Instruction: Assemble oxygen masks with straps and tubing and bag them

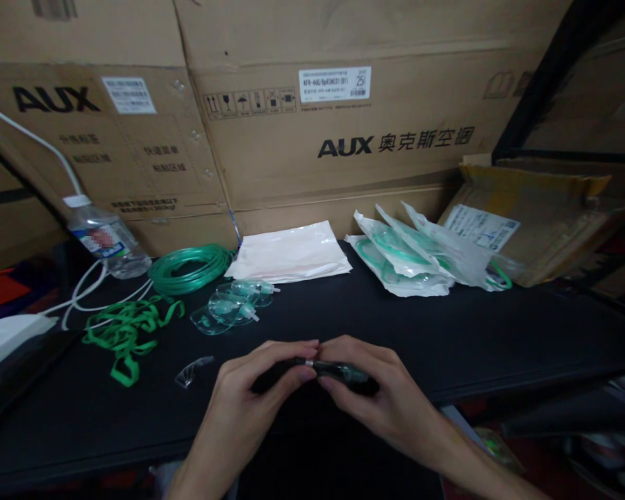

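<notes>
My left hand and my right hand meet at the table's front edge, fingertips pinched close together. Between them is a clear greenish oxygen mask, mostly hidden by my fingers. A small silvery strip on it shows between the fingertips. Several more clear green masks lie in a loose group beyond my left hand. Left of that hand rests a small clear plastic piece, and farther left a tangle of green elastic straps.
Behind stand large cardboard boxes. A coil of green tubing, white bags and bagged mask sets line the back. At left are a water bottle, white cable and power strip; an open carton stands right.
</notes>
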{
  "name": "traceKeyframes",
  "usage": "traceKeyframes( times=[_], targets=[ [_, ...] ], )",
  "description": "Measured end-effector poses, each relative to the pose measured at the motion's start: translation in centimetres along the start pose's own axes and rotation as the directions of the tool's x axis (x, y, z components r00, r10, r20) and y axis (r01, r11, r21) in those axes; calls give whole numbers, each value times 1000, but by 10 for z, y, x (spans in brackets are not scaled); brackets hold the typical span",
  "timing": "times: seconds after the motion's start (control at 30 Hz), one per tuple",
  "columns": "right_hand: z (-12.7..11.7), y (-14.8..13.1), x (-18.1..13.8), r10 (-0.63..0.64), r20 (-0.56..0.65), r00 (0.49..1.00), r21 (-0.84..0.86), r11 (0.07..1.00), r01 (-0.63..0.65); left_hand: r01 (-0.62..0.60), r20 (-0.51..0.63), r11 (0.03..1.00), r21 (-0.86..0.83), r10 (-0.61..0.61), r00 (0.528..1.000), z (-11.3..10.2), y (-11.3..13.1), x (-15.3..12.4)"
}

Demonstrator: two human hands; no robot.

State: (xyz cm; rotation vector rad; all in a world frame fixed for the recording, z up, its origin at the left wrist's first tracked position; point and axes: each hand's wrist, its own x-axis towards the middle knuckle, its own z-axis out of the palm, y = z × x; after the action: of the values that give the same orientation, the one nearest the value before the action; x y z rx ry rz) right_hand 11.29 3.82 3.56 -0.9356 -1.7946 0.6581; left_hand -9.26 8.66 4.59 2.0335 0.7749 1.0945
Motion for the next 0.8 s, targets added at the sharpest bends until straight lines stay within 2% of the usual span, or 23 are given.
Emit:
traceKeyframes(
  times=[0.1, 0.17, 0.2, 0.3, 0.37, 0.5, 0.6, 0.7, 0.8],
  targets=[
    [4, 2, -2, -154, -61, 986, -129, 981, 145, 78, -145, 997, -21, -81, 986, 6, 2, 2],
    [5, 3, -2, -255, -82, 964, -257, 940, 226, 169, -222, 982, -86, -184, 958, 9, 4, 3],
    [6, 4, -3, -296, -81, 952, -320, 912, 256, 228, -225, 964, -140, -255, 940, 9, 5, 4],
    [7, 6, -4, -385, -36, 922, -508, 802, 314, 407, -107, 862, -302, -455, 884, 11, 9, 4],
    [7, 6, -4, -399, 15, 917, -614, 720, 323, 476, -37, 788, -391, -530, 847, 12, 13, 4],
    [7, 2, -2, -400, 72, 914, -725, 609, 323, 525, 44, 653, -547, -604, 796, 15, 15, 3],
    [7, -1, -1, -415, 103, 904, -743, 572, 347, 512, 57, 618, -596, -604, 795, 17, 14, 4],
    [9, 0, -1, -430, 138, 892, -724, 571, 387, 497, 42, 609, -618, -606, 794, 19, 16, 4],
    [13, 2, -1, -411, 137, 901, -654, 645, 394, 498, 9, 610, -616, -627, 779, 20, 16, 5]
  ],
)
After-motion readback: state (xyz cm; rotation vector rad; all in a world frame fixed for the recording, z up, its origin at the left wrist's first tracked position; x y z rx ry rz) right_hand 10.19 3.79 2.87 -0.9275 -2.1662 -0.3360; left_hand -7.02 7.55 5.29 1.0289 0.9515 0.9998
